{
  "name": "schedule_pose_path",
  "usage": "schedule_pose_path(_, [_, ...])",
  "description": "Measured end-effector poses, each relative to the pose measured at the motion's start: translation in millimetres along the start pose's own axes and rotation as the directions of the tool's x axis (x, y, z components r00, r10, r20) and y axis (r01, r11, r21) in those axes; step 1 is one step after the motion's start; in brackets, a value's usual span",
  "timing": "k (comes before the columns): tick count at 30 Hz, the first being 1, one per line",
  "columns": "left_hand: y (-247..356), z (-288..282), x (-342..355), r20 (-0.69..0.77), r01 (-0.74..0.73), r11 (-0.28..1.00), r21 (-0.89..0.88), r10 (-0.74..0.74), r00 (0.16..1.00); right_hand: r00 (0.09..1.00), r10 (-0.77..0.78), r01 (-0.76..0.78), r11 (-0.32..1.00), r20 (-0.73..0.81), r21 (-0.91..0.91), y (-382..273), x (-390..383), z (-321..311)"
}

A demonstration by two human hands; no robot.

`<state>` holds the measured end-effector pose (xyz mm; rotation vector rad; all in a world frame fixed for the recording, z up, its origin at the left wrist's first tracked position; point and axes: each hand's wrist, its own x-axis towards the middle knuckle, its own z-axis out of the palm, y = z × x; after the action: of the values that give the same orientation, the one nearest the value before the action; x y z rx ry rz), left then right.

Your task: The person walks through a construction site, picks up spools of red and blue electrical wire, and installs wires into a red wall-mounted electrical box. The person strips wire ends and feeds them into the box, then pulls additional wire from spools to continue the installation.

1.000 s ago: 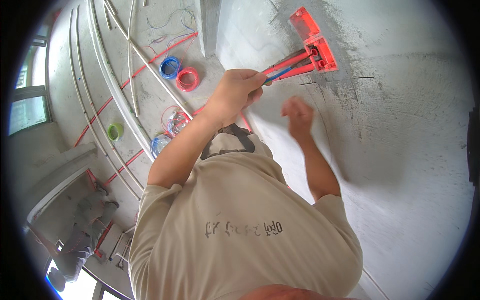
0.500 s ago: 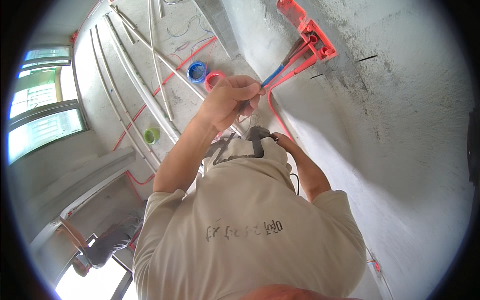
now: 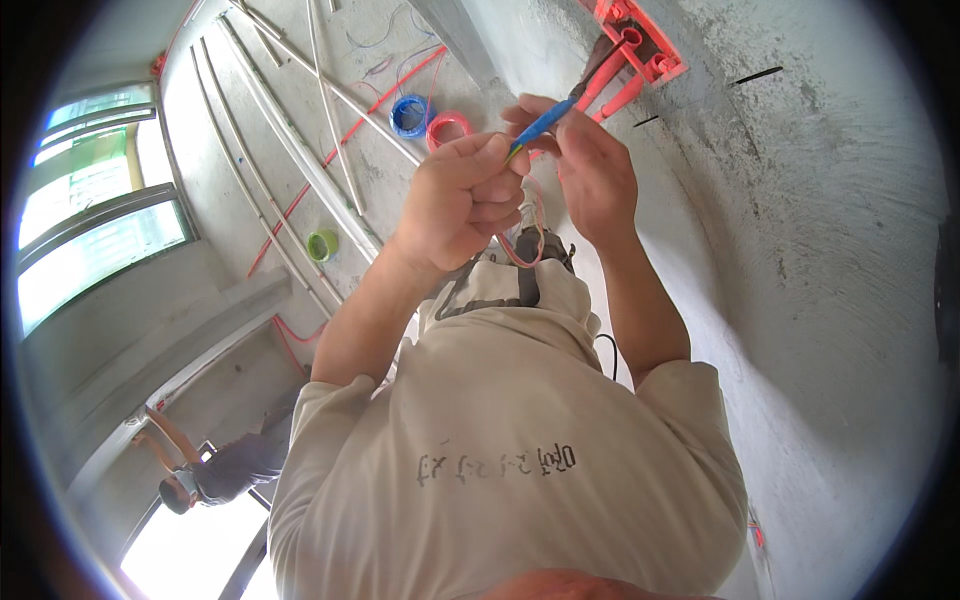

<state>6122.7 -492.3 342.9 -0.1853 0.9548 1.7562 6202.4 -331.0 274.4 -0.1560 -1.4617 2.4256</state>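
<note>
A dark cable with a blue-wrapped length (image 3: pixel 543 124) slants down out of the red wall box (image 3: pixel 655 60). My left hand (image 3: pixel 462 198) is closed on the lower end of the blue length, where a bit of yellow-green shows by the thumb. Farther up, my right hand (image 3: pixel 596 175) has its fingers curled round the same length, close below the box. A thin pink wire (image 3: pixel 541 245) hangs in a loop under my left hand. Red conduit stubs (image 3: pixel 612 90) stick out of the box beside the cable; what lies inside my left fist is hidden.
Blue (image 3: pixel 409 117), red (image 3: pixel 449 128) and green (image 3: pixel 322 245) wire coils lie on the concrete floor, with long white pipes (image 3: pixel 290 140) and red conduit. The rough grey wall (image 3: pixel 820 250) rises at right. Another person (image 3: pixel 215 478) is at lower left, near a bright opening.
My right hand has come up from beside my waist to the blue-wrapped length. My left hand keeps its hold, and the pink wire loop below now shows more plainly.
</note>
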Motion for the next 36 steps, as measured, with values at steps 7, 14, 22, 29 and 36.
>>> schedule_pose_path(7, [-11.3,-12.8,9.0,0.105,-0.013,0.999,0.038,0.009,0.994,0.996,0.046,-0.040,0.996,-0.078,0.079,-6.2,13.7,-6.2])
schedule_pose_path(14, [-11.7,0.0,20.1,0.301,-0.479,-0.029,0.877,0.811,0.502,0.979,-0.018,-0.034,0.969,-0.202,-0.246,-12.9,16.0,-1.2])
schedule_pose_path(22, [-12.1,10.7,28.3,0.261,-0.371,-0.062,0.927,0.817,0.514,0.978,-0.035,-0.033,0.947,-0.205,-0.321,-17.9,19.0,2.8])
schedule_pose_path(29, [3.7,13.7,31.1,0.196,-0.309,0.037,0.950,0.703,0.684,0.985,-0.085,0.001,0.870,-0.149,-0.493,-23.8,21.1,-4.5])
schedule_pose_path(36, [24.5,21.1,42.1,0.040,-0.136,0.174,0.975,0.469,0.882,0.994,-0.056,-0.020,0.772,-0.099,-0.636,-21.3,23.3,-11.4])
